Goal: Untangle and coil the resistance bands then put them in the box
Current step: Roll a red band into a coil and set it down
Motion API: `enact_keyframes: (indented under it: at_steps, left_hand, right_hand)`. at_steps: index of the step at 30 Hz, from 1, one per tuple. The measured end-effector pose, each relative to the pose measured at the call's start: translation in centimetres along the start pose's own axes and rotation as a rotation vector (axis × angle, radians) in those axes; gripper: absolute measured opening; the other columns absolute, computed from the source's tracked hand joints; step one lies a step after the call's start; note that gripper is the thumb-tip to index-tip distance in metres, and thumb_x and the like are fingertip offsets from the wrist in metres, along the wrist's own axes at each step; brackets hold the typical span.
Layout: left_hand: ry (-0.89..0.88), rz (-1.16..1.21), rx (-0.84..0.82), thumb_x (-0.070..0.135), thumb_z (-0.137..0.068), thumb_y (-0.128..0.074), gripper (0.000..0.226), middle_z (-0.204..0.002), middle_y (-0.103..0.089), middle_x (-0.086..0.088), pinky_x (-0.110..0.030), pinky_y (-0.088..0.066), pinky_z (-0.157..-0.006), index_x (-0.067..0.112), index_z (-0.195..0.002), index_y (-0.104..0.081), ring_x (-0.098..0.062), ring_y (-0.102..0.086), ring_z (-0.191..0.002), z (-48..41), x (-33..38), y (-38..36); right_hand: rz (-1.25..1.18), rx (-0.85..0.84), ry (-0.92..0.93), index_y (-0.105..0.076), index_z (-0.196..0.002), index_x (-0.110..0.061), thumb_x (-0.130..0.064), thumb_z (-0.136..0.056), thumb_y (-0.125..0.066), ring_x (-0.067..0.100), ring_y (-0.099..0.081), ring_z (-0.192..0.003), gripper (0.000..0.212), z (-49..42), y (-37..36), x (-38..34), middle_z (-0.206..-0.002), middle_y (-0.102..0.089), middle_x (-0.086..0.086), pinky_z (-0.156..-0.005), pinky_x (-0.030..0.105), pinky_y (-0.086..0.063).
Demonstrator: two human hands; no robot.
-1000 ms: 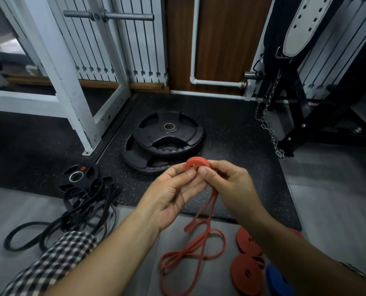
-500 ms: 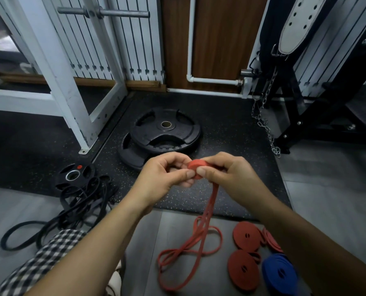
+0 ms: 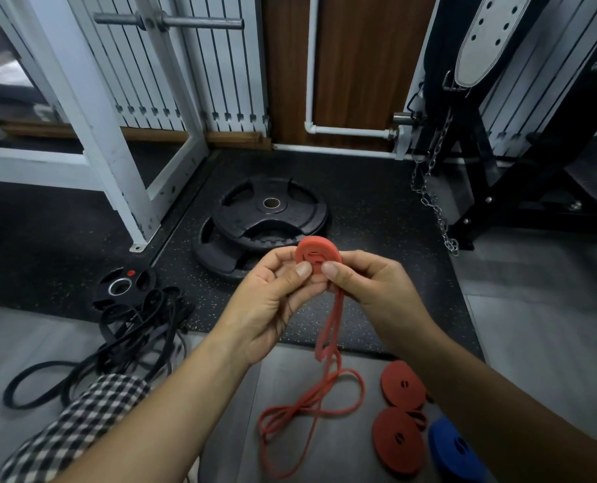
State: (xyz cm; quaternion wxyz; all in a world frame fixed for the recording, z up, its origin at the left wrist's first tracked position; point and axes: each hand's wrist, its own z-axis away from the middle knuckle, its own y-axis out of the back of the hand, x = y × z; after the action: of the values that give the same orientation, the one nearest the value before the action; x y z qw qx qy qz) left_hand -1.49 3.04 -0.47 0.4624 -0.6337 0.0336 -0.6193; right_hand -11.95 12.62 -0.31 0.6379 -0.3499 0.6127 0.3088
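Both hands, left hand (image 3: 272,301) and right hand (image 3: 373,291), are pinching the half-rolled red band (image 3: 318,256) at frame center, thumbs pressed on its coil, loose tail dangling to the floor, with two finished red coils (image 3: 403,385) and a blue coil (image 3: 453,447) lower right.

Weight plates (image 3: 269,217) 12 o'clock on mat (image 3: 377,217); band tangle (image 3: 133,332) 8 o'clock, small plate (image 3: 122,285) behind it; coiled bands (image 3: 403,385) 4 o'clock on floor (image 3: 533,343).
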Motion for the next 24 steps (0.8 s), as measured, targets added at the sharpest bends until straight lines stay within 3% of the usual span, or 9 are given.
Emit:
enact_keyframes:
  at_steps: [2,4,6,8,11,15,19,22,24]
  left_hand:
    - [0.011,-0.145,-0.019,-0.001,-0.077,-0.056,0.018,-0.071,-0.07,-0.005,-0.017,-0.055,-0.057,0.004,-0.094,-0.058,-0.011,-0.068,-0.063,-0.1,0.4,0.3]
    - [-0.04,-0.474,-0.033,0.0,-0.075,-0.063,0.025,-0.074,-0.068,-0.004,-0.018,-0.053,-0.055,0.009,-0.098,-0.06,-0.01,-0.067,-0.063,-0.1,1.0,0.6]
    - [-0.135,-0.781,-0.046,-0.004,-0.076,-0.065,0.031,-0.082,-0.062,-0.004,-0.016,-0.049,-0.052,0.015,-0.1,-0.063,-0.005,-0.062,-0.058,-0.2,1.5,0.9]
    - [-0.192,-0.868,-0.08,-0.006,-0.076,-0.065,0.029,-0.081,-0.059,-0.007,-0.014,-0.047,-0.052,0.014,-0.097,-0.066,-0.003,-0.056,-0.052,-0.2,1.8,1.0]
    - [-0.205,-0.739,-0.078,-0.005,-0.078,-0.062,0.022,-0.069,-0.066,-0.003,-0.016,-0.05,-0.057,0.012,-0.09,-0.068,-0.007,-0.058,-0.054,-0.2,1.7,0.9]
    - [-0.124,-0.291,0.037,0.0,-0.079,-0.056,0.016,-0.069,-0.07,0.0,-0.015,-0.053,-0.057,0.008,-0.091,-0.062,-0.007,-0.064,-0.056,-0.3,1.0,0.3]
    - [0.008,0.065,-0.006,0.001,-0.07,-0.056,0.025,-0.076,-0.071,-0.007,-0.019,-0.057,-0.06,0.002,-0.095,-0.057,-0.014,-0.07,-0.068,-0.1,0.0,-0.1]
    - [0.035,0.127,-0.014,-0.003,-0.074,-0.055,0.023,-0.082,-0.07,-0.011,-0.023,-0.058,-0.065,0.0,-0.097,-0.056,-0.017,-0.071,-0.073,0.0,-0.5,-0.2]
    - [0.039,-0.029,-0.013,-0.006,-0.081,-0.054,0.018,-0.083,-0.068,-0.011,-0.021,-0.057,-0.064,0.002,-0.097,-0.057,-0.017,-0.071,-0.074,-0.1,-0.4,0.3]
  right_hand:
    - [0.142,0.021,0.032,-0.07,-0.086,-0.017,-0.014,-0.076,-0.069,0.004,-0.061,-0.074,0.011,-0.2,0.4,-0.1,-0.084,-0.066,0.002,-0.067,0.015,-0.05]
    - [0.404,0.01,0.075,-0.07,-0.081,-0.022,-0.014,-0.079,-0.069,0.002,-0.056,-0.068,0.008,-0.3,1.1,-0.2,-0.078,-0.06,-0.003,-0.063,0.015,-0.046]
    - [0.664,-0.028,0.11,-0.071,-0.084,-0.018,-0.019,-0.079,-0.07,0.004,-0.052,-0.066,0.005,-0.4,1.5,-0.2,-0.076,-0.055,-0.007,-0.061,0.015,-0.042]
    - [0.77,-0.063,0.132,-0.071,-0.087,-0.015,-0.02,-0.079,-0.07,0.003,-0.051,-0.066,0.01,-0.3,1.5,-0.3,-0.075,-0.053,-0.01,-0.059,0.012,-0.04]
    - [0.637,-0.073,0.126,-0.07,-0.087,-0.019,-0.018,-0.081,-0.068,0.001,-0.054,-0.067,0.006,-0.4,1.4,-0.8,-0.077,-0.057,-0.01,-0.062,0.012,-0.043]
    - [0.229,-0.033,0.023,-0.069,-0.088,-0.02,-0.012,-0.079,-0.067,-0.004,-0.06,-0.071,0.012,-0.5,1.0,-0.7,-0.077,-0.066,-0.009,-0.069,0.013,-0.049]
    - [-0.008,0.007,-0.026,-0.07,-0.098,-0.012,-0.029,-0.07,-0.065,0.016,-0.067,-0.088,0.034,-0.1,0.2,0.6,-0.093,-0.072,0.007,-0.082,0.028,-0.055]
    - [0.013,0.05,-0.026,-0.07,-0.097,-0.015,-0.028,-0.076,-0.064,0.022,-0.066,-0.095,0.026,-0.2,0.1,0.8,-0.098,-0.069,0.008,-0.084,0.031,-0.054]
    - [0.224,0.053,0.054,-0.069,-0.09,-0.02,-0.017,-0.083,-0.063,0.016,-0.063,-0.089,0.01,-0.4,0.4,0.6,-0.092,-0.064,0.003,-0.08,0.024,-0.052]
